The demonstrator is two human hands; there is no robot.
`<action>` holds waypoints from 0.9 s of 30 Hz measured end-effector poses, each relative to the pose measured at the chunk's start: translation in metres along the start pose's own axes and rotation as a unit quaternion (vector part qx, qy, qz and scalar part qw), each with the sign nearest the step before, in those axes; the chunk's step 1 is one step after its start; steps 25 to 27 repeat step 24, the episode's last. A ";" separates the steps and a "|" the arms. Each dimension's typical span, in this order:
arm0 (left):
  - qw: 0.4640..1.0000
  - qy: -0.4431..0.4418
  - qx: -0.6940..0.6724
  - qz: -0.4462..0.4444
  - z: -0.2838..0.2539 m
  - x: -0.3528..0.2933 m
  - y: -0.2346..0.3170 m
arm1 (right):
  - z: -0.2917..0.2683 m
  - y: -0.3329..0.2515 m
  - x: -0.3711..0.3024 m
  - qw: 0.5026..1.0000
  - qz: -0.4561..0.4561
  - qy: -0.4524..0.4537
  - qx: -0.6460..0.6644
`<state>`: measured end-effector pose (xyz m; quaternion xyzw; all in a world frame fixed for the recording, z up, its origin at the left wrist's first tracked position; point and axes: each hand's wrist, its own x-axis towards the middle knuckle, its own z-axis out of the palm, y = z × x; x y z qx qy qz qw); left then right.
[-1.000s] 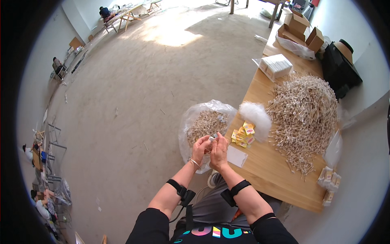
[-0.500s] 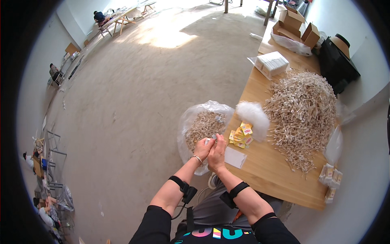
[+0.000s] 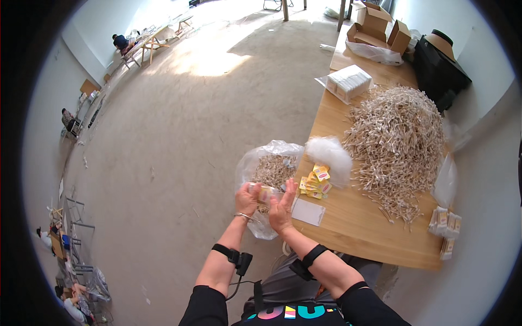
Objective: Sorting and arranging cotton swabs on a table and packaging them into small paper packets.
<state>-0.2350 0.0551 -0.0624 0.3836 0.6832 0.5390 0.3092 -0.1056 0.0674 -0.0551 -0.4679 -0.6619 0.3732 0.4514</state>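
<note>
My left hand is closed around one end of a small clear packet of cotton swabs with a yellowish label. At its other end, my right hand touches the packet, its fingers stretched out and apart. Below the hands, a clear plastic bag on the floor holds many loose cotton swabs. On the table beside my right hand lie yellow printed cards, a white rectangular sheet and a heap of thin clear plastic bags.
A big pile of cotton swabs covers much of the wooden table. Filled packets sit at its right edge. Farther back are a wrapped white block, open cardboard boxes and a black case. Other people work along the left wall.
My hands have moved apart and slightly left, and the packet now shows between them. My right fingers have straightened. The whole view has shifted a little.
</note>
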 end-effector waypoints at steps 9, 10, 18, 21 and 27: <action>0.991 0.028 -0.120 0.055 0.044 -0.054 0.056 | -0.046 -0.029 0.011 0.926 0.202 -0.043 0.317; 0.985 0.072 -0.154 0.042 0.057 -0.063 0.058 | -0.057 -0.033 0.008 0.928 0.198 -0.026 0.314; 0.956 -0.087 -0.269 -0.084 0.113 -0.136 0.086 | -0.170 -0.046 -0.024 0.986 0.070 0.049 -0.147; 0.902 -0.350 -0.227 -0.107 0.110 -0.142 0.108 | -0.225 -0.047 -0.036 0.972 -0.020 -0.048 -0.230; 0.822 -0.549 -0.130 -0.081 0.111 -0.155 0.101 | -0.253 -0.060 -0.052 0.907 -0.105 -0.209 -0.351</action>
